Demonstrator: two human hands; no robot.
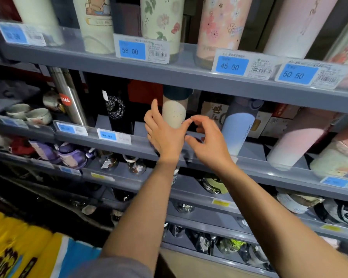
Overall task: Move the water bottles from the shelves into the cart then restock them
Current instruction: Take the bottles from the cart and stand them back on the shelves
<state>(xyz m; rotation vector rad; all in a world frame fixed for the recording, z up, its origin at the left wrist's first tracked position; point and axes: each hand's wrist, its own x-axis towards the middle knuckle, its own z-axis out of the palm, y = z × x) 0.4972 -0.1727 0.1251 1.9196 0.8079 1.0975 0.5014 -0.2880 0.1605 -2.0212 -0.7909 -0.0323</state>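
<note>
The left hand [165, 135] curls around the speckled cream bottle [174, 113] on the middle shelf [249, 163] (steadying it, likely); the right hand [207, 141] hovers near, half-curled, holding nothing.

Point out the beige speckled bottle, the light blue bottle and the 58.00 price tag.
beige speckled bottle [174, 115], head view, on its body above the left hand.
light blue bottle [237, 129], head view, mid-body.
58.00 price tag [132, 50], head view, on its blue panel.

Bare forearms, hands [165, 135], seemingly grey short sleeve [117, 267]
</note>
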